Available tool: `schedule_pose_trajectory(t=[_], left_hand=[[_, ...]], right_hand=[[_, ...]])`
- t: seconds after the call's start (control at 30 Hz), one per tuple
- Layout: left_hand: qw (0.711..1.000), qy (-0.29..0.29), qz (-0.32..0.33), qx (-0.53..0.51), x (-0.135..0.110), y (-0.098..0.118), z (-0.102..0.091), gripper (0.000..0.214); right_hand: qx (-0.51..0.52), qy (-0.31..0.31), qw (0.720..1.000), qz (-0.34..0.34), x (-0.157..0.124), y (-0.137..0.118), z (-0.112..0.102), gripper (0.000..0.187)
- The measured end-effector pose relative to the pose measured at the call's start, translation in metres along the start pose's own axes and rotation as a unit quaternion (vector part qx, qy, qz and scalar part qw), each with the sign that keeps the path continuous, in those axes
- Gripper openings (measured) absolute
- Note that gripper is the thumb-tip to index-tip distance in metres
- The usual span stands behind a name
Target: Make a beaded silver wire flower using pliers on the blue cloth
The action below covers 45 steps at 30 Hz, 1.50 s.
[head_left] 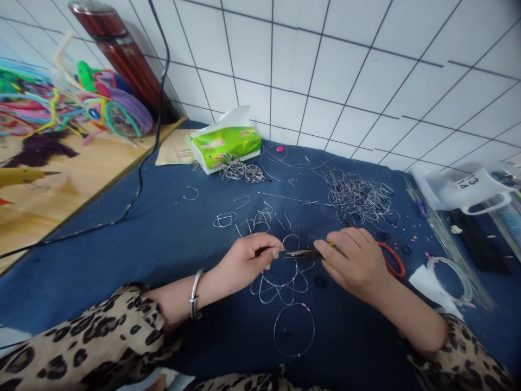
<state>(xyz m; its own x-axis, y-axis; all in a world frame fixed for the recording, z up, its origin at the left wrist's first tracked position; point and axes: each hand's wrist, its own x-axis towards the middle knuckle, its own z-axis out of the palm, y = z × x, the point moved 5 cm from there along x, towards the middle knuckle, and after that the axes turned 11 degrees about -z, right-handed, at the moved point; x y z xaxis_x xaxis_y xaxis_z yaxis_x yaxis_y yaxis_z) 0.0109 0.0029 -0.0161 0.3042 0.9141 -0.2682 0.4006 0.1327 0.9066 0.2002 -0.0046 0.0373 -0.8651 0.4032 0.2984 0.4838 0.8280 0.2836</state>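
My left hand (252, 255) is closed in a pinch, its fingertips on a thin piece of wire at the pliers' tip. In my right hand (356, 260) is a pair of pliers (303, 253), its dark narrow jaws pointing left to the left fingertips. The palm hides most of its handles. Beneath both hands lies a flower-shaped wire piece (293, 285) with looped petals and small pink beads. Closer to me rests a round wire ring (293, 329) with a few pink beads. Bent wire pieces (260, 218) lie just beyond my left hand.
A heap of bent wires (358, 196) lies at back right, a green tissue pack (226, 146) at back left. An orange-red handle loop (394, 259), a tape roll (450, 279) and a white jug (464, 187) are rightward. A black cable (140, 179) crosses the left side.
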Motion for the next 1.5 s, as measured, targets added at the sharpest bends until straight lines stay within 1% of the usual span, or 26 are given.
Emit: schedule_pose_trajectory(t=[0.13, 0.3, 0.73, 0.9, 1.0, 1.13, 1.23, 1.3, 1.4, 1.5], left_hand=[[0.999, -0.032, 0.004, -0.002, 0.000, -0.003, 0.003, 0.015], [0.998, -0.058, 0.014, -0.006, -0.001, -0.004, 0.005, 0.016], [0.989, -0.133, -0.024, -0.062, 0.000, -0.009, 0.010, 0.018], [0.988, -0.143, -0.030, -0.060, 0.001, -0.008, 0.012, 0.018], [0.988, -0.140, -0.036, -0.054, 0.000, -0.007, 0.011, 0.018], [0.993, -0.111, -0.019, -0.034, 0.000, -0.005, 0.010, 0.017], [0.996, -0.087, 0.005, -0.028, -0.001, -0.003, 0.009, 0.014], [0.996, -0.081, 0.012, -0.033, -0.002, -0.002, 0.008, 0.014], [0.995, -0.089, -0.001, -0.045, -0.001, -0.003, 0.008, 0.013], [0.993, -0.102, -0.026, -0.058, 0.000, -0.005, 0.009, 0.013]], right_hand=[[-0.026, 0.003, 1.000, -0.002, -0.002, 0.001, 0.003, 0.022], [-0.043, 0.020, 0.999, -0.025, 0.000, -0.005, 0.008, 0.021], [-0.060, 0.004, 0.997, -0.055, 0.000, -0.007, 0.008, 0.019], [-0.044, -0.005, 0.998, -0.051, 0.000, -0.007, 0.010, 0.018], [-0.013, -0.013, 0.999, -0.038, -0.001, -0.006, 0.013, 0.018], [0.074, -0.026, 0.997, 0.005, -0.002, -0.003, 0.019, 0.017], [0.147, -0.038, 0.987, 0.047, -0.004, -0.001, 0.025, 0.016], [0.175, -0.046, 0.981, 0.066, -0.005, 0.000, 0.027, 0.016], [0.175, -0.051, 0.980, 0.076, -0.004, 0.000, 0.027, 0.016], [0.136, -0.050, 0.988, 0.056, -0.002, 0.001, 0.024, 0.016]])
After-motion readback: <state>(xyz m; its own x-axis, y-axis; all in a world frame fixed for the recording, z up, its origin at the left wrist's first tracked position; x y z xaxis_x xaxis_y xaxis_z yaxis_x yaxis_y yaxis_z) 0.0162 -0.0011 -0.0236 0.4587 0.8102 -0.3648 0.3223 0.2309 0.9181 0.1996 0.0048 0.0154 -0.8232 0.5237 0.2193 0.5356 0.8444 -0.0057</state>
